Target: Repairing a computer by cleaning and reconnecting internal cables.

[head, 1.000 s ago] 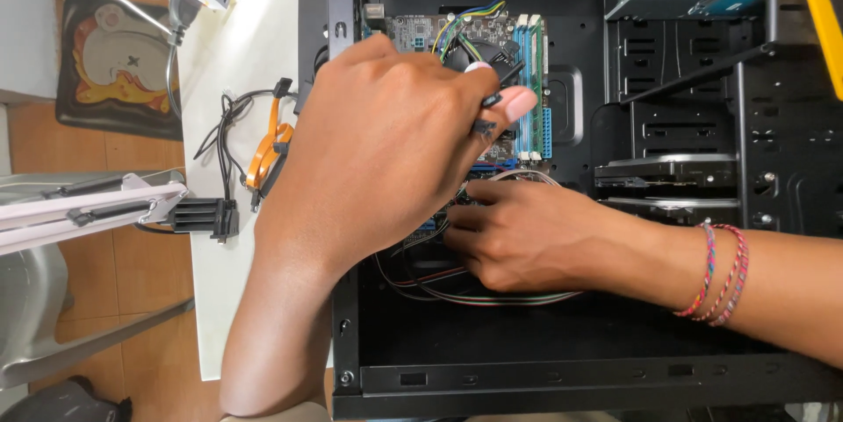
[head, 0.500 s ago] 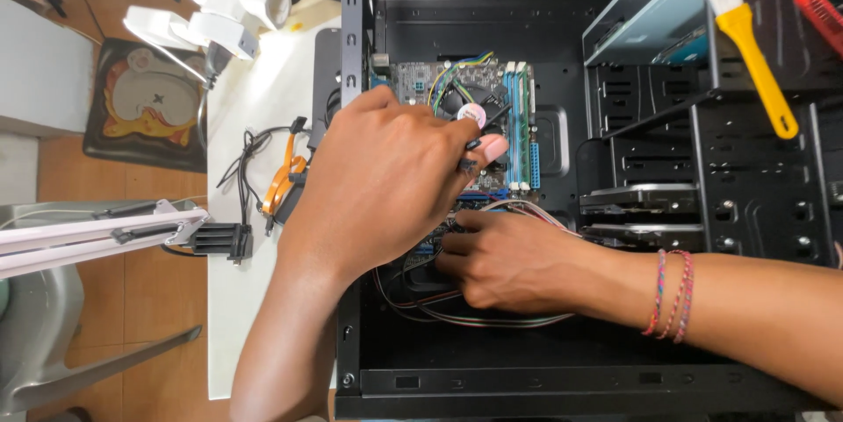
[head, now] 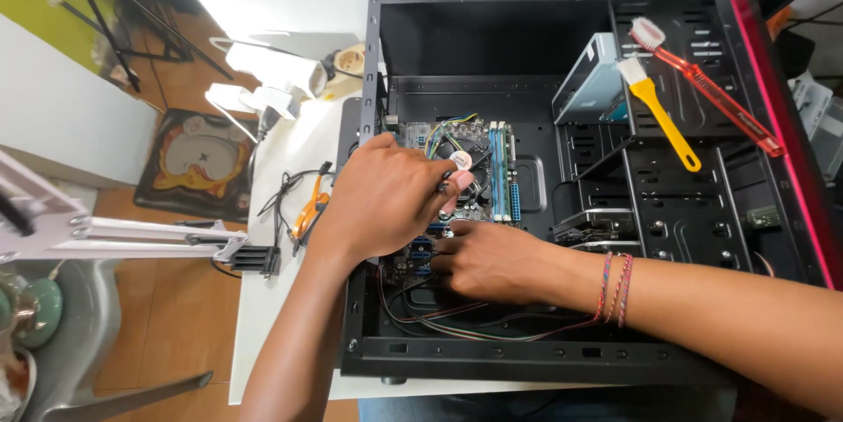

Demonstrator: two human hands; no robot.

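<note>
On the white table (head: 281,317) left of the case lie orange-handled pliers (head: 307,211) and loose black cables (head: 285,189); your left hand (head: 382,202) curls narrow over the motherboard (head: 479,167) inside the black computer case (head: 492,360), fingertips pinching something small I cannot make out; your right hand (head: 492,259) presses low on the board's edge, its grip hidden; that board looks stiff but fragile, so hold its edges; thin wires (head: 439,321) crowd below; 2 brushes (head: 667,115) rest on the drive bays.
</note>
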